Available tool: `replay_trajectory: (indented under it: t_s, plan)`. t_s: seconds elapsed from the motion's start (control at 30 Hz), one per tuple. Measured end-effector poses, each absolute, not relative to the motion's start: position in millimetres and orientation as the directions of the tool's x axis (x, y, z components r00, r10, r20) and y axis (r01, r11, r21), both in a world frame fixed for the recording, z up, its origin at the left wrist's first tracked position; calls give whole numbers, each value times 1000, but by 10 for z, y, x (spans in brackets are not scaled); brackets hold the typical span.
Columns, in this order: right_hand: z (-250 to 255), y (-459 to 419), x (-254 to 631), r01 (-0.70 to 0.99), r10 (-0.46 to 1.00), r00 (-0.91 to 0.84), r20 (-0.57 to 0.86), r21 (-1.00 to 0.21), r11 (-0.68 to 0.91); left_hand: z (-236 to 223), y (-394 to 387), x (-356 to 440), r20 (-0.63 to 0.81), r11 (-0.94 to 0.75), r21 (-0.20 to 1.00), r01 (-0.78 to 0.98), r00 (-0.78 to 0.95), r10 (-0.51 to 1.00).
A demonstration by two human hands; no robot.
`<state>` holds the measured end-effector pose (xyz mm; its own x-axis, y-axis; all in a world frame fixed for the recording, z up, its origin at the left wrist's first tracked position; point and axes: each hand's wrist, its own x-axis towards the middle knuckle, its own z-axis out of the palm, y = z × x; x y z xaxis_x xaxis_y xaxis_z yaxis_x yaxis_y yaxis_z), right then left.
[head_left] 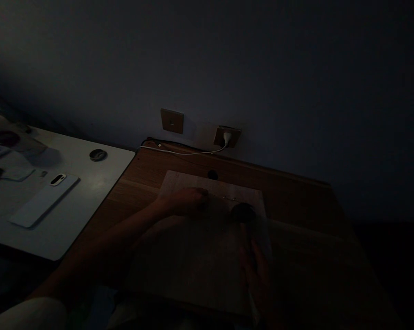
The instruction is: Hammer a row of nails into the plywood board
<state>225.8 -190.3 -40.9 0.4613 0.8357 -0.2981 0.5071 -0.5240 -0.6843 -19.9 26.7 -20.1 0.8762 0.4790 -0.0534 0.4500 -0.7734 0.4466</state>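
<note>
The light is very dim. My right hand (pixel 257 270) is wrapped round the pale handle of a mallet-like hammer (pixel 243 213) with a dark, rounded head. That head is over the right part of a pale wooden board (pixel 186 256). My left hand (pixel 188 200) is closed near the board's far left part; whatever its fingers pinch, if anything, is too dark to make out. Between the left hand and the hammer head lies a thin, shiny piece (pixel 229 198), like a bit of wire or chain. A tiny bright speck shows on the board below it.
The board lies on a brown wooden desk (pixel 303 201) against the wall. A white cable runs from a plug (pixel 226 136) along the desk's back edge. On the white table (pixel 73 201) at left are a phone (pixel 45 201), a round dark ring-shaped object (pixel 98 155) and blurred items.
</note>
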Motion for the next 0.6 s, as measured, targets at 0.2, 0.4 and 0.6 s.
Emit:
replay_trajectory:
  t_s: [0.2,0.4,0.6]
  plan:
    - [-410,-1905,2297,499,844,452,-289,-702,-508,-179,341,-113,17,-689,526,498,804,594]
    - [-454,-1923,2310,488,833,475,-285,-702,-518,-252,476,57,122,-735,502,456,804,582]
    - [-487,-1941,2322,537,854,462,-242,-689,-486,-289,510,106,123,-748,505,431,822,557]
